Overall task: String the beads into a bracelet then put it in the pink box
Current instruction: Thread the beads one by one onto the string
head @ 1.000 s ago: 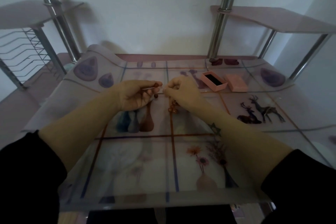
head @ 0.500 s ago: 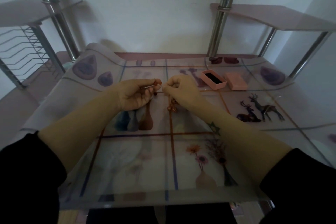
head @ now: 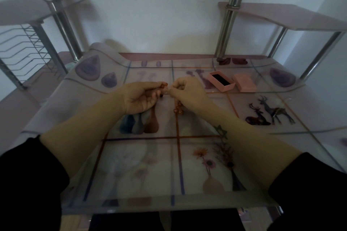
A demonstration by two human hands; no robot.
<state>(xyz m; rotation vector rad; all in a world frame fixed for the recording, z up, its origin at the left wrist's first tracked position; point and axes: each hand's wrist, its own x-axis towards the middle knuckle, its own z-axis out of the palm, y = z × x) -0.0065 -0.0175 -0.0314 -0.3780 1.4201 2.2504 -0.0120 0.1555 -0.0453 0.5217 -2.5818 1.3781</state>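
Observation:
My left hand (head: pixel 139 97) and my right hand (head: pixel 187 93) meet above the middle of the table. The left thumb and forefinger pinch a reddish bead (head: pixel 163 85). The right fingers pinch a thin string (head: pixel 167 91) whose end points at that bead. A short run of strung amber beads (head: pixel 178 109) hangs from under my right hand down to the table. The open pink box (head: pixel 221 81), dark inside, stands right of my right hand. Its pink lid (head: pixel 244 82) lies beside it.
A printed plastic mat (head: pixel 169 165) covers the table. Chrome posts (head: pixel 228 13) rise at the back left and back right and carry pink shelves (head: pixel 281 16). A wire rack (head: pixel 24 50) stands at the far left.
Both hands have stayed together over the same spot. The left fingers with the bead have shifted slightly toward the string end.

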